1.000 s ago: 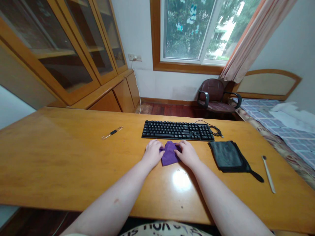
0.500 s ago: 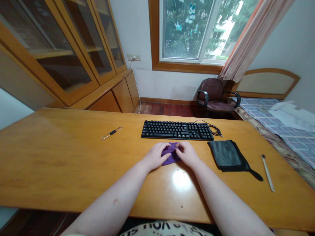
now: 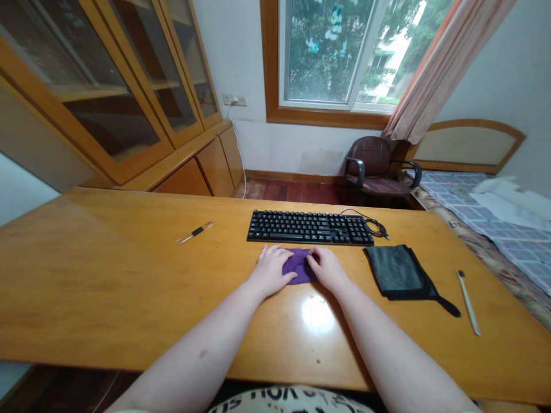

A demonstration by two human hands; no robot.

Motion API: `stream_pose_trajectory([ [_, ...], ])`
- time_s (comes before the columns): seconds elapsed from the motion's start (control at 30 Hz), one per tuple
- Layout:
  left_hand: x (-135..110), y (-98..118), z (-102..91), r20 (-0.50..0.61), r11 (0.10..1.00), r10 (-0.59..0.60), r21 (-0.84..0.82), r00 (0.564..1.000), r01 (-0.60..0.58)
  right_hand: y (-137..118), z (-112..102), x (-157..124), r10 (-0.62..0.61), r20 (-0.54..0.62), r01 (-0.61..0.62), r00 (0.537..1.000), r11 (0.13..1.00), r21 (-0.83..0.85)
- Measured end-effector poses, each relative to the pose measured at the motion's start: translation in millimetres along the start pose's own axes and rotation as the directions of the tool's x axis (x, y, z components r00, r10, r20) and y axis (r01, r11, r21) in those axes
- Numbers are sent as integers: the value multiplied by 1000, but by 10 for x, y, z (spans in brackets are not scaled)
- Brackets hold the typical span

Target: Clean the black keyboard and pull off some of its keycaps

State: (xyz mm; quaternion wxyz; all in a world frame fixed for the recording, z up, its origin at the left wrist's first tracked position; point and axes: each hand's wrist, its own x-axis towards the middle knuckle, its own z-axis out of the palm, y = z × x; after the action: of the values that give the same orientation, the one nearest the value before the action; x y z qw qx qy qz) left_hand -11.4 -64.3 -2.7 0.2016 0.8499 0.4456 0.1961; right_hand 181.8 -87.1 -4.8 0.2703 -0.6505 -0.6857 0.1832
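Note:
A small folded purple cloth (image 3: 301, 266) lies on the wooden desk (image 3: 107, 275), just in front of a black keyboard (image 3: 309, 227). My left hand (image 3: 270, 269) rests on the cloth's left side, fingers stretched out and apart, thumb across the fabric. My right hand (image 3: 330, 268) sits on the cloth's right side with its fingers drawn together on the edge. Both hands cover part of the cloth.
A folded dark grey cloth (image 3: 396, 271) lies right of my hands on a black brush (image 3: 445, 307). A pale stick tool (image 3: 468, 303) lies further right. A thin pen-like tool (image 3: 196, 232) lies left. Beyond the desk stand a chair (image 3: 376, 166), a bed and glass-door cabinets.
The cloth has gone from a taller folded shape to a smaller, flatter bundle. Both hands closed in over it, then my left hand's fingers spread flat.

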Motion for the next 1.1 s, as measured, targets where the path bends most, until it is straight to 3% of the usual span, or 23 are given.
stream_pose_trajectory([
  [0.2, 37, -1, 1, -17, 1000, -16, -14, 1000, 15, 36, 10, 3, 44, -52, -43, 998, 999, 16],
  [0.4, 44, -19, 9, -75, 999, -48, -12, 996, 47, 37, 21, -5, 70, -30, -67, 997, 994, 87],
  [0.53, 40, -65, 44, -87, 994, -102, 34, 991, 106, 60, 42, -1, 49, -33, -48, 998, 998, 42],
  [0.7, 53, -110, 60, -117, 978, -189, 67, 975, 198, 85, 45, 21, 142, -26, -143, 990, 989, -44],
  [0.87, 47, -99, 33, -108, 979, -164, 105, 980, 176, 72, 23, 18, 196, -58, -199, 979, 979, -51],
  [1.03, 46, -90, 26, -144, 957, -222, 158, 964, 244, 67, 6, 9, 215, -80, -220, 973, 974, -57],
  [1.1, 47, -79, 24, -138, 971, -182, 131, 973, 201, 53, -3, -2, 204, -81, -207, 976, 978, -36],
])
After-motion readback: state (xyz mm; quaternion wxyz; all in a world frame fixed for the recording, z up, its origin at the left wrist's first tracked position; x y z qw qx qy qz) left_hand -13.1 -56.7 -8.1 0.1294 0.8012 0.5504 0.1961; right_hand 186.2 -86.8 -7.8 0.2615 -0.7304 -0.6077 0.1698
